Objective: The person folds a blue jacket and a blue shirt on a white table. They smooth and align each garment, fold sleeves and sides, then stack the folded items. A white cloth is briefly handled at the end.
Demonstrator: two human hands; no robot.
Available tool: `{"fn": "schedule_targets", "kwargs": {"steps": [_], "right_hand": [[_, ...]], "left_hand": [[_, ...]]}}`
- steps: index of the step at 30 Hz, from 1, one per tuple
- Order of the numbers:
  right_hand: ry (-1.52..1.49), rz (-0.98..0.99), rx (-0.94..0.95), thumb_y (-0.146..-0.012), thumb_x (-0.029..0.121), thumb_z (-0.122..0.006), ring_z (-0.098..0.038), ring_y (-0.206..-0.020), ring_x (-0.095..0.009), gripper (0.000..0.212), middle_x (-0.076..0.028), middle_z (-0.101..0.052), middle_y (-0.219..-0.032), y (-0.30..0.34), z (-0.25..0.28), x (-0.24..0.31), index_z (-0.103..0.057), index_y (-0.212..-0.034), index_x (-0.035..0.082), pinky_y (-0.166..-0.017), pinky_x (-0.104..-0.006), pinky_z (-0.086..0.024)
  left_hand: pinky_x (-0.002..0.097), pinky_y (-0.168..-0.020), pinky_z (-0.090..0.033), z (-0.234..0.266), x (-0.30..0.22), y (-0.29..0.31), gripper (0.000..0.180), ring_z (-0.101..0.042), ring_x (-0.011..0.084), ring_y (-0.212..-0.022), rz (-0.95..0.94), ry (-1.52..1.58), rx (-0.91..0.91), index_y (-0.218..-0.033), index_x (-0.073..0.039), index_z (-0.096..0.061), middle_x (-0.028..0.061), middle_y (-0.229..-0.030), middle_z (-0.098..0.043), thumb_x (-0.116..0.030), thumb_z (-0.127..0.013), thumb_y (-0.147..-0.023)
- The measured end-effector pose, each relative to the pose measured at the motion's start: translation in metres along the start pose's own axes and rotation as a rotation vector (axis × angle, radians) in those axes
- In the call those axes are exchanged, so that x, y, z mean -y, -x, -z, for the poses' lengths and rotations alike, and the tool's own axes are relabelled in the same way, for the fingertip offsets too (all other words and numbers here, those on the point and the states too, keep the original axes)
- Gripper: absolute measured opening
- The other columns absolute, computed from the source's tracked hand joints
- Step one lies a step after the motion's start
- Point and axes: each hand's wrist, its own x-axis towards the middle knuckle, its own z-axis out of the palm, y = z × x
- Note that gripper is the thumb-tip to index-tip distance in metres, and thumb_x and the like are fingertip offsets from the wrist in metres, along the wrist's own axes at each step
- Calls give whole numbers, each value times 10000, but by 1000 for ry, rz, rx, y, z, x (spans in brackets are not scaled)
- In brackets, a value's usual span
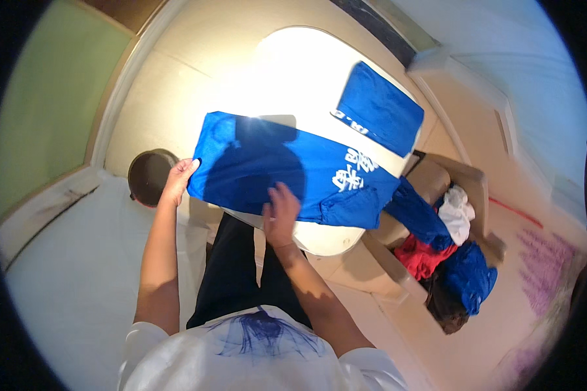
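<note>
You're seemingly folding the blue garment (316, 156); your left hand (180, 180) is pinching its edge; your right hand's (282, 215) fingers are hanging loosely spread; straightening the bunched cloth (352, 207) right of them seems called for.

Garment (306, 166) on table (332, 240), chair (466, 174) right.

Wide fisheye view from the person's head, facing downward.
It looks from near above onto the blue garment (316, 166) and white table (293, 72), the person's shirt (176, 358) crossing the lower edge.
</note>
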Motion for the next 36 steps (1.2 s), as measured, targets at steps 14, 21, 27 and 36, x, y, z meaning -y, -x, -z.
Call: {"fn": "schedule_targets", "kwargs": {"steps": [14, 21, 27, 36], "right_hand": [[-962, -1541, -636, -930, 495, -565, -565, -1093, -285, 568, -142, -598, -1224, 97, 155, -300, -568, -1273, 43, -947, -389, -445], [-1634, -1252, -592, -940, 308, -603, -581, -1177, -296, 470, -135, -592, -1318, 90, 154, -360, -547, -1316, 32, -1037, -454, -441], [-1880, -1138, -474, -902, 165, -617, -601, -1146, -312, 433, -136, -607, -1294, 81, 193, -360, -542, -1302, 16, -1010, -466, -470], [-1843, -769, -659, -848, 78, -601, -546, -1214, -293, 508, -111, -587, -1314, 57, 236, -288, -506, -1347, 68, -1053, -449, -423]], "left_hand": [[428, -996, -404, -105, -7, -5, 398, -513, 329, -1141, -872, -833, -789, -1206, -10, -579, 185, -1220, -552, -230, -664, -885], [487, -1103, -299, -348, 33, 105, 433, -395, 348, -1335, -1137, -1279, 331, -1246, -98, -595, 150, -1380, -491, -248, -647, -843], [625, -1139, -127, -437, 81, 109, 602, -122, 408, -1464, -1077, -1533, 297, -1472, -255, -401, 130, -1589, -212, -472, -548, -930], [560, -1142, -180, -434, 62, 105, 509, -239, 401, -1423, -914, -1190, 426, -1401, -199, -503, 145, -1544, -289, -333, -613, -923]]}}
